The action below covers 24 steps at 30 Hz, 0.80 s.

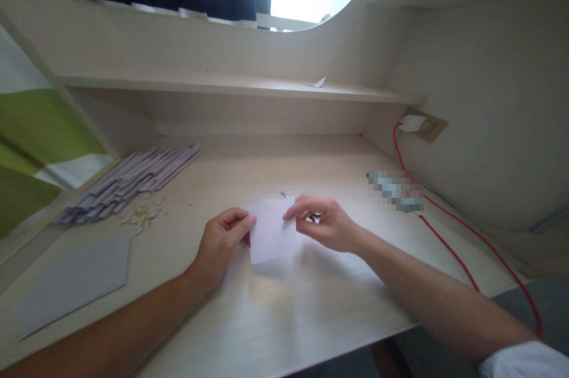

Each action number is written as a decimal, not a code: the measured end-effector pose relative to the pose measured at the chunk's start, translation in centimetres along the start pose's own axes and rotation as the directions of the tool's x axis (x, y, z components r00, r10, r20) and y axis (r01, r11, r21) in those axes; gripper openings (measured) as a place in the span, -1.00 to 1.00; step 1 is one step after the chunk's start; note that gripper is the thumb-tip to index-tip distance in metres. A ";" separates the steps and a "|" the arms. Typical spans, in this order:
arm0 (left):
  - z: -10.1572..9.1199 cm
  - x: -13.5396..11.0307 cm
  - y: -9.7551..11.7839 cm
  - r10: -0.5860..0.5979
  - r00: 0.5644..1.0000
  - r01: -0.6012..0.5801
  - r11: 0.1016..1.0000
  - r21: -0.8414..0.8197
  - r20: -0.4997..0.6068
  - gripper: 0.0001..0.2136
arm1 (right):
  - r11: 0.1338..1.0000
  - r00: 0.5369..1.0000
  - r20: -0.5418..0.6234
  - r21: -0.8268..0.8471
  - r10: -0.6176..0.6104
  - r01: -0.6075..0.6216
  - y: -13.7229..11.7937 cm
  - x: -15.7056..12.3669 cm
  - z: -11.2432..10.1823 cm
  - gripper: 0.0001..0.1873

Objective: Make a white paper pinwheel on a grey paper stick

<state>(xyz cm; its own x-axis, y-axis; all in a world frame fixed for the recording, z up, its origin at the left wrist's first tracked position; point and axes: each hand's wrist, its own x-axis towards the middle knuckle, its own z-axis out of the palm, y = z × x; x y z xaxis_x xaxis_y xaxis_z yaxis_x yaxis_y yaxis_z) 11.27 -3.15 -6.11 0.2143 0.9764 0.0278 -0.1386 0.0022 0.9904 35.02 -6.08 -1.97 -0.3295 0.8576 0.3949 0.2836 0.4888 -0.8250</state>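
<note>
A small sheet of white paper is held up above the desk between my two hands. My left hand pinches its left edge, thumb on the near face. At the right edge, my right hand has its fingers curled and closed on the paper, with fingertips resting on its near face. A pointed metal tip shows just beyond the paper's top edge. A black loop, perhaps a scissors handle, is visible through the gap in my right hand; the rest is hidden.
Several folded paper strips lie stacked at the left, beside a pile of thin scraps. Flat paper sheets lie nearer. A blurred-out phone-like object and red cable are at right. A shelf spans the back.
</note>
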 end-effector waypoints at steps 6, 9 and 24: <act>0.1 -0.2 0.2 -0.031 0.999 0.031 0.999 -0.008 -0.008 -0.80 | 0.974 0.988 0.049 -0.167 -0.149 0.155 0.1 -1.1 -0.7 -0.83; 0.3 -0.4 0.7 -0.089 0.996 0.089 0.996 -0.005 0.004 -0.77 | 0.922 0.963 0.043 -0.280 -0.265 0.266 0.0 -1.4 -0.8 -0.89; 1.3 -2.6 1.4 -0.033 0.989 0.010 0.987 0.161 0.141 -0.83 | 0.985 0.994 -0.002 -0.130 -0.111 0.110 -0.8 -2.3 1.1 -0.97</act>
<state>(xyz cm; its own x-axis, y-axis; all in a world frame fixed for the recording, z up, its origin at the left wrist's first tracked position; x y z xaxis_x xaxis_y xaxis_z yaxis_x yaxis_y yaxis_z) 11.77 -5.95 -4.58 0.3530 0.9355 0.0141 0.0210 -0.0230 0.9995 34.56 -8.58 -2.63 -0.3568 0.7984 0.4850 0.3608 0.5967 -0.7168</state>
